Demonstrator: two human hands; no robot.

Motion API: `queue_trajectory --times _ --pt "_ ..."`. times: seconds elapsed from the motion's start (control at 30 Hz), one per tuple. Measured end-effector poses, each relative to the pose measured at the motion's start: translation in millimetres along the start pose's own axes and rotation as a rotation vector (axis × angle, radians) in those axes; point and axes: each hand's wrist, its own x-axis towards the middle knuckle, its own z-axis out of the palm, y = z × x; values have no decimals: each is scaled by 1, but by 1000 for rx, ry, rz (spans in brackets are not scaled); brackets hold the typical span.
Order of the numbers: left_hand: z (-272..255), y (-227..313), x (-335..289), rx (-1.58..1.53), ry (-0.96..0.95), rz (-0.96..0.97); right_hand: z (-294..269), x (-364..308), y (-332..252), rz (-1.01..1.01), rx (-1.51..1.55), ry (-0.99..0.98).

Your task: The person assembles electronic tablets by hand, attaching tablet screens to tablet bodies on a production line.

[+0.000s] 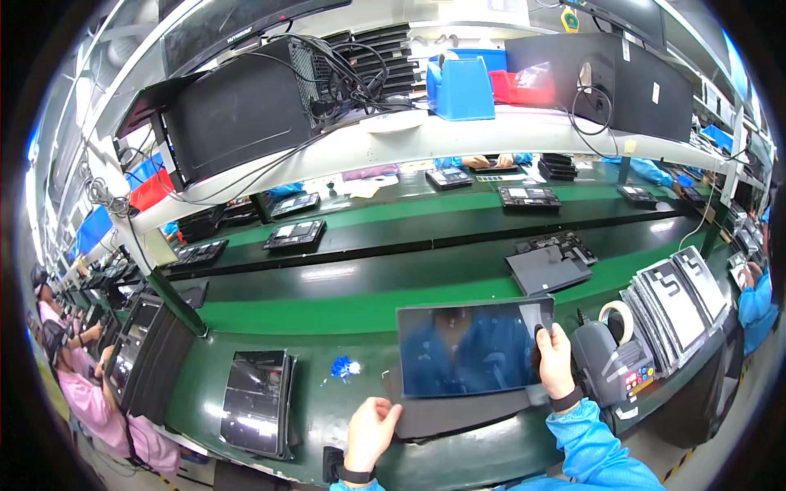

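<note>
My right hand (556,364) grips the right edge of a glossy dark screen panel (467,348), thumb on its face. The panel is tilted up and reflects blue clothing. Under it lies a matte dark flat sheet (458,415), partly hidden by the panel. My left hand (372,432) is closed, fingers curled with the fingertips at the left corner of that sheet; what they hold, if anything, is hidden. To the left is a stack of glossy black panels (255,403). A small pile of blue and white scraps (345,368) lies between stack and screen panel.
A grey tape dispenser (612,360) with a tape roll (616,321) stands right, beside bagged flat packs (675,307). Behind, a conveyor (368,274) carries opened device units (295,235) and a grey panel (544,272). A shelf (360,151) spans above. Co-workers sit on both sides.
</note>
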Motion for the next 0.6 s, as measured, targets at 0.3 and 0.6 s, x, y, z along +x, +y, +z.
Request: queue_trajectory --times 0.3,0.6 --pt "15 54 86 -825 -26 495 0 -15 20 -144 114 -73" --pt "28 70 68 -1062 134 411 11 -28 33 -249 -124 111"
